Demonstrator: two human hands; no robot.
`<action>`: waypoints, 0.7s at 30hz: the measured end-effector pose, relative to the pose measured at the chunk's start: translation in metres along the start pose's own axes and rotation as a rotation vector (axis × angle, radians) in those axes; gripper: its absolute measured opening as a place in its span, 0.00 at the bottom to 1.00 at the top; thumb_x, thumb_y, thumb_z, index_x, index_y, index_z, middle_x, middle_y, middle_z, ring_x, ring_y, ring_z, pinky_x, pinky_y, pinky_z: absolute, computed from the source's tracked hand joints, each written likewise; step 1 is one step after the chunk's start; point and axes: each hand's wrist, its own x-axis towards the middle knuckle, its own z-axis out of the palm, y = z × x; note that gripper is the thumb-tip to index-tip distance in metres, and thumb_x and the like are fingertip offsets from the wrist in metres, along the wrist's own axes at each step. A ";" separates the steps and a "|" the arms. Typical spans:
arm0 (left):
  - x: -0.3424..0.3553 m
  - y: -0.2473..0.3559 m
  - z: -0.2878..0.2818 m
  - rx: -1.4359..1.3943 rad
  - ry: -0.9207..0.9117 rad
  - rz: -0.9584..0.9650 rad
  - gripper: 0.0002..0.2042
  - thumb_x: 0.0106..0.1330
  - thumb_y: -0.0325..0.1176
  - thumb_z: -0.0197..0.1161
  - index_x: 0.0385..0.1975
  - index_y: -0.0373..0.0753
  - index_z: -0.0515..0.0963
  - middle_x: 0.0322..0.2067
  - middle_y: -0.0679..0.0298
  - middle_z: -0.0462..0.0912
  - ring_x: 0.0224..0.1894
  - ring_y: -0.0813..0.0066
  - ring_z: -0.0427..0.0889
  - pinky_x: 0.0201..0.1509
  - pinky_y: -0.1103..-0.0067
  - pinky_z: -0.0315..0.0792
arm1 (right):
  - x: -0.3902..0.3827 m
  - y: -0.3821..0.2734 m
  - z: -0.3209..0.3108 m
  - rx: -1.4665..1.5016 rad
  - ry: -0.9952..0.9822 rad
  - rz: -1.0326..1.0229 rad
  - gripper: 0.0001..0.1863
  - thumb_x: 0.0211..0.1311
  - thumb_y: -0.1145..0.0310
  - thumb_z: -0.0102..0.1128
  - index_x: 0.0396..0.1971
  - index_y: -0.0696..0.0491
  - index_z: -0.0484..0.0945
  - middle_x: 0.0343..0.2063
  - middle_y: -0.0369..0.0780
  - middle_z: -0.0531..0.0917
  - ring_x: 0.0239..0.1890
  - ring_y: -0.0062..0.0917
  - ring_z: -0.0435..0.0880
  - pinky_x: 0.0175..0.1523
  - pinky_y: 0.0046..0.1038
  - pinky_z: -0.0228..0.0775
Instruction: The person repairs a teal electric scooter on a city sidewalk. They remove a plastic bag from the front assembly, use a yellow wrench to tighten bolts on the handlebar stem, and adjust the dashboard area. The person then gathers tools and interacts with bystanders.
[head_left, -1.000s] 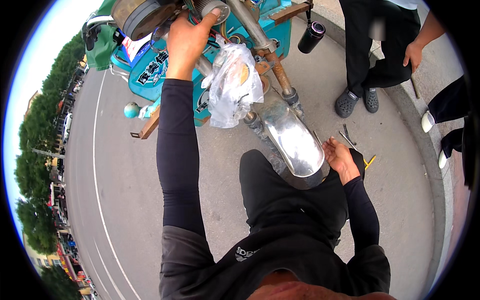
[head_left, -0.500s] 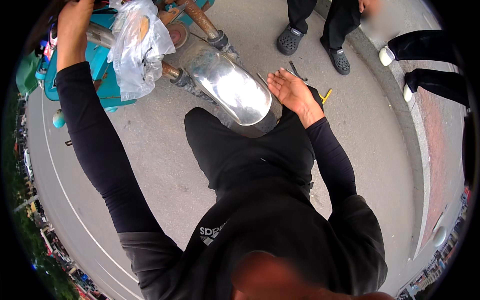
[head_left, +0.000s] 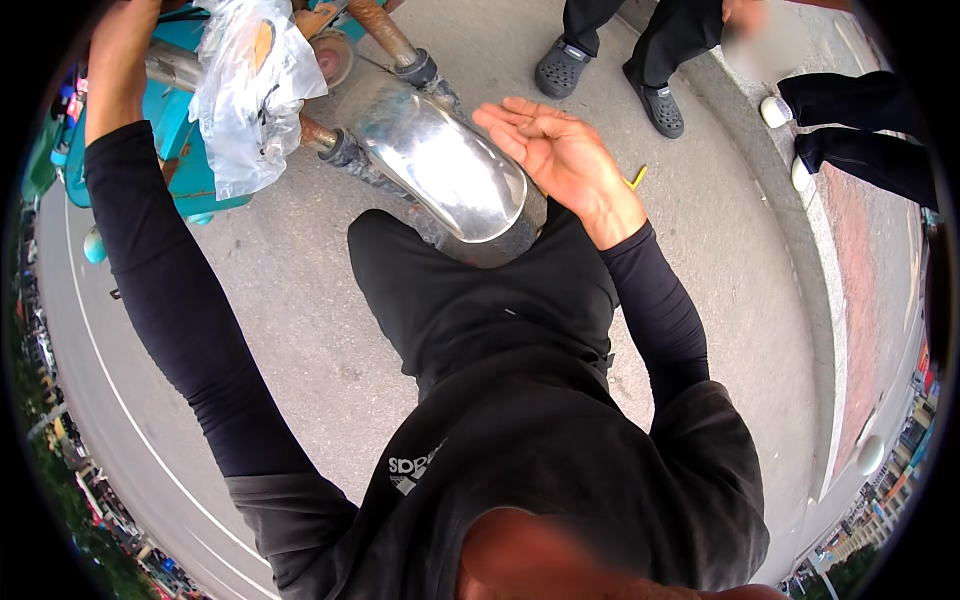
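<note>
My left hand (head_left: 118, 45) reaches up to the turquoise vehicle (head_left: 175, 135) at the top left, its fingers cut off by the frame's edge. Beside it a crumpled clear plastic bag (head_left: 240, 120) hangs over the front end, by rusty fork tubes (head_left: 385, 30). My right hand (head_left: 555, 155) is open, palm up with fingers extended, nearest the polished metal front fender (head_left: 450, 165) and partly over its upper right. The fender sits over a dark wheel between my knees.
A person in dark trousers and grey clogs (head_left: 560, 70) stands at the top. Another's legs in white shoes (head_left: 775, 110) are at right, by a kerb (head_left: 825, 290). A yellow tool (head_left: 637, 177) lies beyond my right hand. The road (head_left: 120, 380) runs along the left.
The view has tilted, shifting the vehicle up and left. My right hand has risen from beside the fender, fingers opening out. My left hand's fingers have passed out of view.
</note>
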 end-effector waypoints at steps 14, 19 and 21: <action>-0.006 0.001 -0.003 0.055 0.091 0.022 0.14 0.63 0.38 0.68 0.39 0.32 0.82 0.31 0.64 0.84 0.30 0.77 0.79 0.34 0.79 0.71 | 0.010 0.018 0.036 -0.103 0.141 -0.111 0.19 0.73 0.80 0.38 0.59 0.72 0.60 0.56 0.59 0.72 0.59 0.46 0.79 0.63 0.36 0.76; -0.002 0.002 -0.003 0.078 0.117 -0.029 0.16 0.61 0.38 0.68 0.37 0.29 0.81 0.29 0.61 0.84 0.28 0.75 0.80 0.32 0.77 0.72 | 0.016 0.030 0.012 0.013 0.209 -0.095 0.21 0.73 0.78 0.45 0.63 0.66 0.59 0.59 0.55 0.72 0.62 0.41 0.76 0.62 0.34 0.75; -0.002 0.003 -0.009 0.065 0.108 -0.020 0.16 0.61 0.38 0.68 0.36 0.29 0.81 0.28 0.61 0.84 0.27 0.74 0.80 0.32 0.76 0.72 | 0.021 0.036 0.000 0.021 0.240 -0.095 0.23 0.73 0.78 0.47 0.65 0.64 0.58 0.61 0.53 0.71 0.62 0.39 0.76 0.61 0.32 0.75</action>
